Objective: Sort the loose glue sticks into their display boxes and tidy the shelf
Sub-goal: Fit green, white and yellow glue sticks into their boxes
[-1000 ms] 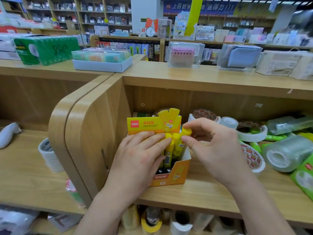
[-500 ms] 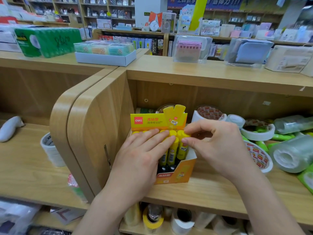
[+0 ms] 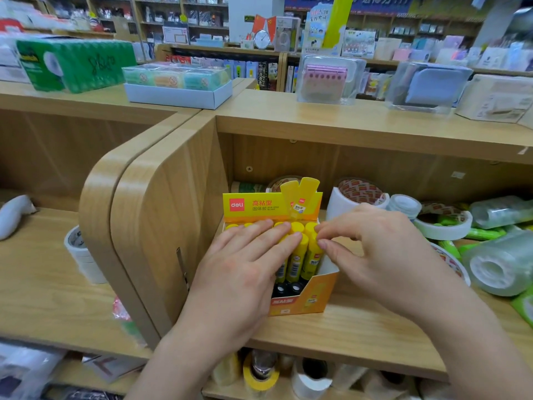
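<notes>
head view, one frame.

box (image 3: 313, 301): orange-yellow display carton, stands on the wooden shelf (image 3: 360, 339), left wall close against the curved side panel (image 3: 161, 226). header card (image 3: 259, 206) upright at the back.

glue sticks (image 3: 297, 258): yellow, upright inside the box, caps up, packed in rows. black bases of the front ones show above the low front lip.

left hand (image 3: 239, 272): comes in from lower left, palm down, wrist low. fingers (image 3: 259, 241) straight and a little spread, lying flat across the caps of the left and middle rows; tips reach the back row. nothing gripped. thumb not visible.

right hand (image 3: 383, 255): comes in from lower right, back of hand up, wrist bent toward the box. index fingertip (image 3: 324, 228) and thumb close on the cap of the end stick (image 3: 314, 256), which sits in the right-hand column at the box's right wall. a pinch, contact at the cap only. the other fingers are curled loosely behind, off the box.

hands nearly meet over the caps; left fingertips just beside the right thumb.

tape rolls (image 3: 360, 193) lie on the same shelf to the right of the box, behind and beside the right hand.
</notes>
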A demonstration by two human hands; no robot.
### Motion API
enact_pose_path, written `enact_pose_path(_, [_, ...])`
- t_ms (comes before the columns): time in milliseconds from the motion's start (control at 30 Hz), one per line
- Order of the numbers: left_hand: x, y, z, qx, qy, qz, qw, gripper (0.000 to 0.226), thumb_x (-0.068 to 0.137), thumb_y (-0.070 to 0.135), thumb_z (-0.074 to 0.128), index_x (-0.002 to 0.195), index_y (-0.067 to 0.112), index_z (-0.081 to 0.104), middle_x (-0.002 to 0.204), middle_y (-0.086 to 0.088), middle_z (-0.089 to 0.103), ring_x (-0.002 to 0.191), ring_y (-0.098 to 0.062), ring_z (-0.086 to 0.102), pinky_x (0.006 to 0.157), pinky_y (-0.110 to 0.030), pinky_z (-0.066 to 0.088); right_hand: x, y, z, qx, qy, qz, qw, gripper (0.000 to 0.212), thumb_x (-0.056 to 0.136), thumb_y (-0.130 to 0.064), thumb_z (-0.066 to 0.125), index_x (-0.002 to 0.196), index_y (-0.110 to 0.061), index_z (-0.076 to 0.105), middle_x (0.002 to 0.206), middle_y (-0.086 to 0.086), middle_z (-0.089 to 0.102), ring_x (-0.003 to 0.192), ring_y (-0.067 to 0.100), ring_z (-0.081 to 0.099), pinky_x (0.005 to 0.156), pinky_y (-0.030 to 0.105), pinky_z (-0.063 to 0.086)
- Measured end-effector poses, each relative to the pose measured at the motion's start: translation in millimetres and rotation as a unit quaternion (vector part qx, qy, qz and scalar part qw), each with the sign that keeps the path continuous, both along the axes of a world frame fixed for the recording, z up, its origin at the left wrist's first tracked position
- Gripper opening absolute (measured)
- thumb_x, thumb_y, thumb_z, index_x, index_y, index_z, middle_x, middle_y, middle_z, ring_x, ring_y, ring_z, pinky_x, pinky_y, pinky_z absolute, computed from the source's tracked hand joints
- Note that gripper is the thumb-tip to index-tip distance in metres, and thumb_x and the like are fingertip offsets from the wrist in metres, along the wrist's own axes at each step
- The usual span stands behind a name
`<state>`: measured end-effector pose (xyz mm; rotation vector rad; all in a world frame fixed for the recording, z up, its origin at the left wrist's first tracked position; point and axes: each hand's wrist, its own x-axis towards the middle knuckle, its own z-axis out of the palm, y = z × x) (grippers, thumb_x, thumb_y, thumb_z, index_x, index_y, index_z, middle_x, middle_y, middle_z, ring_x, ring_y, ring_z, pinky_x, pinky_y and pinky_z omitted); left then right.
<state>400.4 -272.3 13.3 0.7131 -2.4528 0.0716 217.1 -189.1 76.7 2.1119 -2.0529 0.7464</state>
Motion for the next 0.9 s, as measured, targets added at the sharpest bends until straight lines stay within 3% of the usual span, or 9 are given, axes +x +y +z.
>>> enact_pose_path(100, [0, 3, 3, 0.016, 0.003, -0.006, 1.000, 0.044, 0.099, 0.041, 0.034, 0.136, 0.026, 0.053, 0.139, 0.009, 0.053, 0.132, -0.014, 0.045, 0.107, -0.035, 0.030, 10, 9, 6, 0.053, 0.038, -0.003, 0.998, 0.031, 0.088, -0.042, 0.035, 0.111, -0.037, 0.055, 0.096, -0.010, 0.063, 0.091, 0.012, 0.059, 0.071, 0.041, 0.053])
enact_pose_path(200, [3, 4, 5, 0.019, -0.042, -0.009, 0.999, 0.065, 0.095, 0.064, 0.027, 0.140, 0.023, 0.048, 0.146, 0.009, 0.046, 0.138, -0.013, 0.038, 0.110, -0.037, 0.024, 13, 14, 5, 0.058, 0.075, 0.004, 0.995, 0.018, 0.091, -0.040, 0.028, 0.107, -0.035, 0.035, 0.094, -0.008, 0.062, 0.085, 0.018, 0.062, 0.066, 0.040, 0.051])
enact_pose_path(300, [5, 3, 5, -0.014, -0.108, 0.001, 0.994, 0.094, 0.078, 0.084, 0.033, 0.143, 0.018, 0.043, 0.149, 0.004, 0.042, 0.138, -0.017, 0.037, 0.109, -0.041, 0.023, 15, 15, 2, 0.031, 0.128, 0.001, 0.991, 0.019, 0.091, -0.039, 0.028, 0.100, -0.028, 0.041, 0.076, -0.007, 0.060, 0.068, 0.021, 0.060, 0.054, 0.036, 0.047])
enact_pose_path(400, [3, 2, 2, -0.042, -0.125, 0.013, 0.991, 0.100, 0.065, 0.083, 0.049, 0.141, 0.017, 0.044, 0.147, 0.002, 0.045, 0.135, -0.020, 0.043, 0.107, -0.042, 0.026, 16, 17, -5, 0.031, 0.112, 0.003, 0.993, 0.025, 0.092, -0.043, 0.028, 0.096, -0.027, 0.045, 0.073, -0.009, 0.055, 0.066, 0.018, 0.057, 0.052, 0.038, 0.047])
enact_pose_path(500, [0, 2, 0, -0.043, -0.103, 0.013, 0.994, 0.094, 0.063, 0.073, 0.062, 0.139, 0.019, 0.047, 0.145, 0.003, 0.047, 0.132, -0.019, 0.046, 0.106, -0.040, 0.027, 13, 19, -19, 0.030, 0.018, 0.032, 0.999, 0.027, 0.095, -0.047, 0.027, 0.103, -0.031, 0.047, 0.095, -0.015, 0.054, 0.080, 0.007, 0.055, 0.065, 0.027, 0.044])
enact_pose_path(633, [-1, 2, 1, -0.029, -0.081, 0.012, 0.996, 0.085, 0.065, 0.063, 0.056, 0.138, 0.021, 0.047, 0.144, 0.006, 0.047, 0.133, -0.017, 0.044, 0.109, -0.043, 0.025, 12, 21, -33, 0.013, -0.078, 0.045, 0.996, 0.036, 0.093, -0.059, 0.029, 0.122, -0.041, 0.042, 0.120, -0.026, 0.047, 0.102, -0.005, 0.052, 0.082, 0.018, 0.043])
enact_pose_path(800, [-2, -1, 1, 0.001, -0.091, 0.030, 0.995, 0.083, 0.066, 0.059, 0.054, 0.141, 0.026, 0.040, 0.147, 0.010, 0.042, 0.139, -0.013, 0.035, 0.114, -0.053, 0.008, 11, 25, -49, 0.017, -0.106, 0.047, 0.993, 0.056, 0.090, -0.066, 0.028, 0.141, -0.045, 0.029, 0.148, -0.034, 0.025, 0.131, -0.017, 0.026, 0.103, 0.013, 0.035])
enact_pose_path(900, [-3, -1, 1, 0.024, -0.095, 0.044, 0.994, 0.082, 0.069, 0.060, 0.050, 0.143, 0.026, 0.036, 0.150, 0.010, 0.038, 0.141, -0.013, 0.029, 0.113, -0.055, 0.005, 12, 30, -55, 0.011, -0.116, 0.045, 0.992, 0.058, 0.089, -0.065, 0.030, 0.144, -0.046, 0.027, 0.152, -0.035, 0.014, 0.135, -0.017, 0.020, 0.105, 0.012, 0.030])
